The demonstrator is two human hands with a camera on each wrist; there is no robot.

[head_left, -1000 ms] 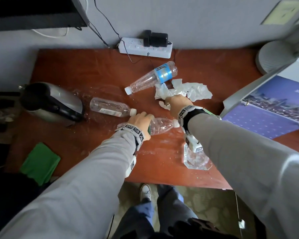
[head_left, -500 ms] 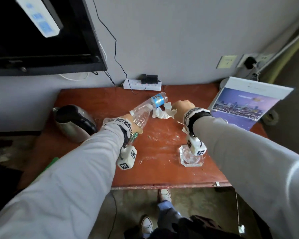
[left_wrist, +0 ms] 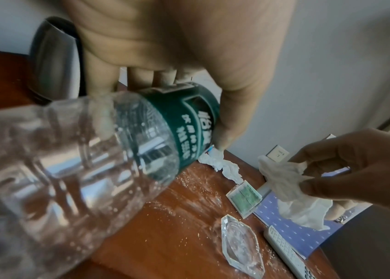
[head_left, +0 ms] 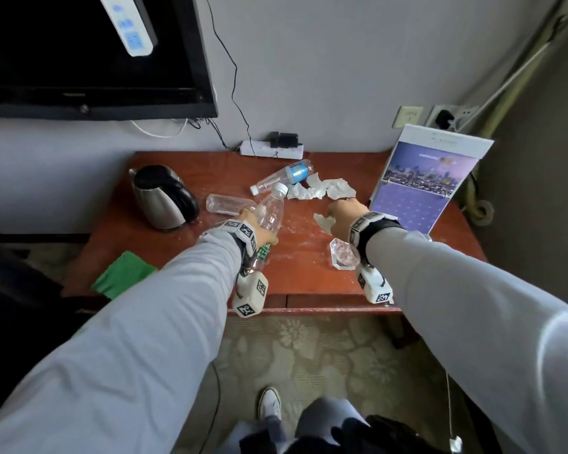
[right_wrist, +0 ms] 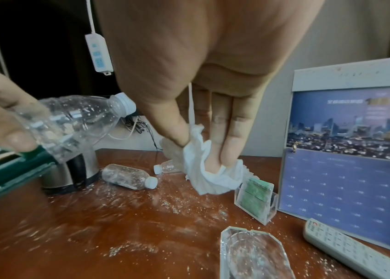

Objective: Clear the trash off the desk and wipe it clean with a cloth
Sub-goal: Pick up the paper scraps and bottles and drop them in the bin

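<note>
My left hand (head_left: 259, 229) grips an empty clear bottle with a green label (head_left: 271, 213) (left_wrist: 69, 169) (right_wrist: 74, 120), lifted off the red-brown desk (head_left: 295, 257) with its cap pointing up and away. My right hand (head_left: 341, 213) pinches a crumpled white tissue (head_left: 322, 220) (left_wrist: 289, 192) (right_wrist: 210, 169) above the desk. More crumpled tissue (head_left: 322, 190) lies further back. A blue-labelled bottle (head_left: 284, 176) and a plain clear bottle (head_left: 228, 204) (right_wrist: 129, 176) lie on the desk. A green cloth (head_left: 122, 275) sits at the desk's left front corner. White crumbs dust the wood.
A steel kettle (head_left: 161, 199) stands at the left. A glass ashtray (head_left: 343, 253), a clear card holder (right_wrist: 255, 200), a remote (right_wrist: 356, 253) and a standing calendar (head_left: 423, 181) crowd the right. A power strip (head_left: 271, 149) lies against the back wall.
The view has pulled back from the desk. My left hand has lifted the green-labelled bottle off the wood and tipped it upright. My right hand has drawn back toward me holding a piece of tissue.
</note>
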